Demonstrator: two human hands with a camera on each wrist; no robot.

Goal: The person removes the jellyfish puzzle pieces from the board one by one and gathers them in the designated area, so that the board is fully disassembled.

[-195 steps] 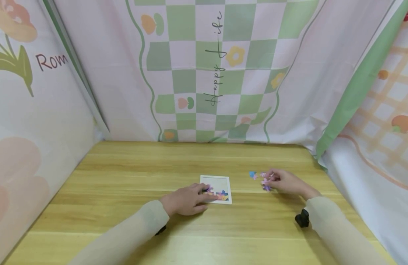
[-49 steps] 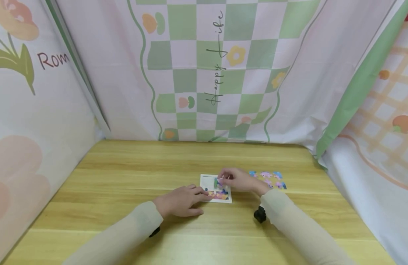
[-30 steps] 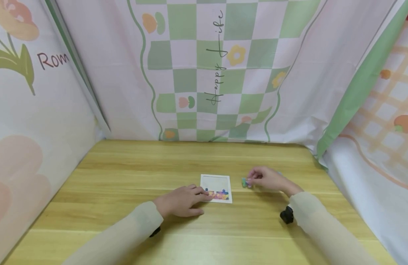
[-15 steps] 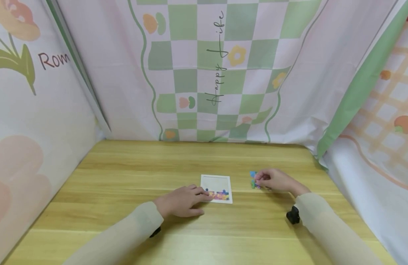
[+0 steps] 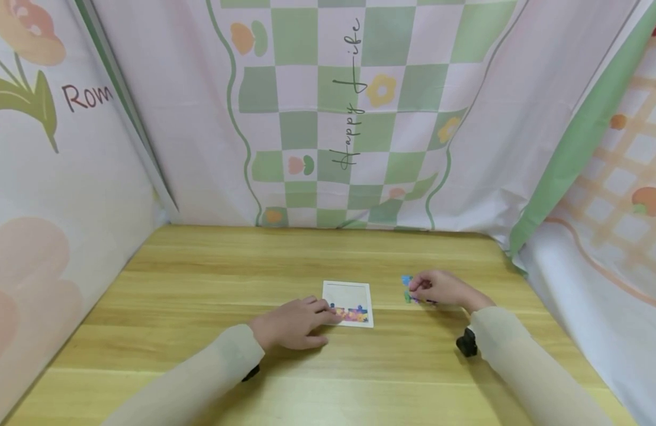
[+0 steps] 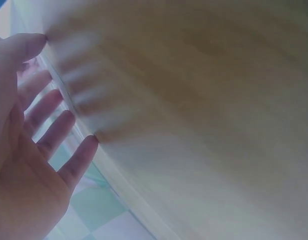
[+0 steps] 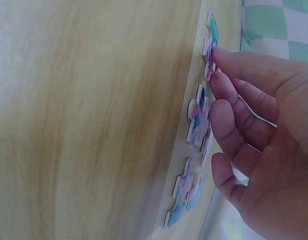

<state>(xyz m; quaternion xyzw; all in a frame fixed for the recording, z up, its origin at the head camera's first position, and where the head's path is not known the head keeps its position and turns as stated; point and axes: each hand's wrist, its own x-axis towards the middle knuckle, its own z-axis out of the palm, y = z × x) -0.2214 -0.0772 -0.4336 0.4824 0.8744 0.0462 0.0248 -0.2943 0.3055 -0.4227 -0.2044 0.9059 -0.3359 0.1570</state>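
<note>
In the head view my left hand (image 5: 293, 324) rests with extended fingers on the lower left part of a white puzzle tray (image 5: 362, 295). Colourful jigsaw pieces (image 5: 358, 314) line the tray's lower edge; my fingers cover part of them. My right hand (image 5: 446, 288) is bent over loose pieces on the table to the right. A green and purple jigsaw piece (image 7: 211, 45) lies flat at the thumb and index fingertips, which are slightly apart. Other loose jigsaw pieces (image 7: 198, 120) lie below it in the right wrist view. The left wrist view shows the left palm (image 6: 28, 190) and spread fingers.
A blue jigsaw piece (image 5: 406, 280) lies just beyond the right fingertips. The wooden table (image 5: 306, 384) meets a checkered cloth (image 5: 333, 130) at the back. Printed cloth hangs on both sides.
The right hand has carried the green and purple piece from the tray back to the loose pieces and set it down. Lately it has shifted slightly. The left hand stays on the tray.
</note>
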